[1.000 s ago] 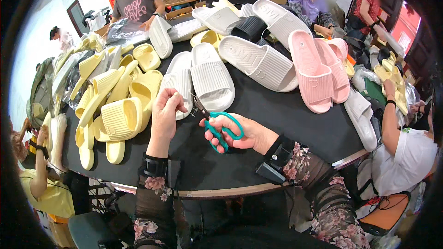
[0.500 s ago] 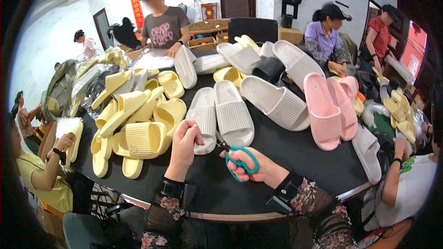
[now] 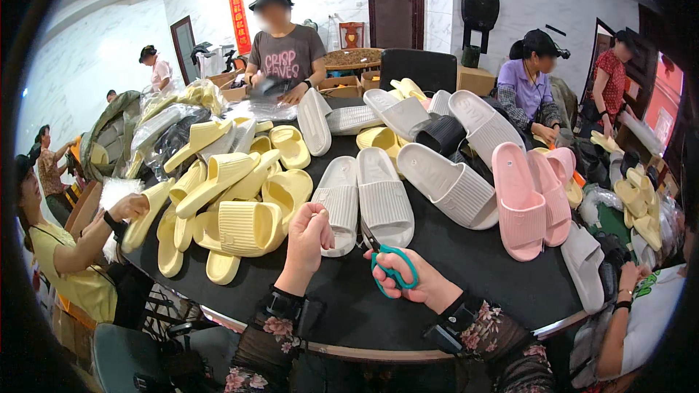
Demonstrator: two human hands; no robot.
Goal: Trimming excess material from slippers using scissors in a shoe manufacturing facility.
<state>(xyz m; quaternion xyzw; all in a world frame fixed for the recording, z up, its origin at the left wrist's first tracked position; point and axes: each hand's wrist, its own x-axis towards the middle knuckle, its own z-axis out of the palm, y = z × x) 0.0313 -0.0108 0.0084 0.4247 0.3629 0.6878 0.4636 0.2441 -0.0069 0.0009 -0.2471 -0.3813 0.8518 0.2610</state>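
Observation:
My left hand (image 3: 309, 240) is closed in a pinch just in front of a light grey slide slipper (image 3: 335, 211). Whatever its fingertips hold, if anything, is too small to make out. Teal-handled scissors (image 3: 394, 251) are gripped in my right hand (image 3: 429, 282), their dark blades pointing up and left toward the toe end of a second light grey slipper (image 3: 386, 207). Both grey slippers lie side by side on the black table (image 3: 342, 302). Beside my left hand lies a pile of yellow slippers (image 3: 251, 227).
Pink slippers (image 3: 517, 204) and another grey slipper (image 3: 455, 185) lie to the right. Plastic-wrapped slippers (image 3: 164, 131) are heaped at the far left. Co-workers surround the table; one across (image 3: 287, 54) handles clear plastic, and one at left (image 3: 69, 255) holds a yellow slipper.
The view has tilted up, so everything sits lower and further right. My hands keep nearly the same pose. The co-worker at left has moved a yellow slipper toward the table.

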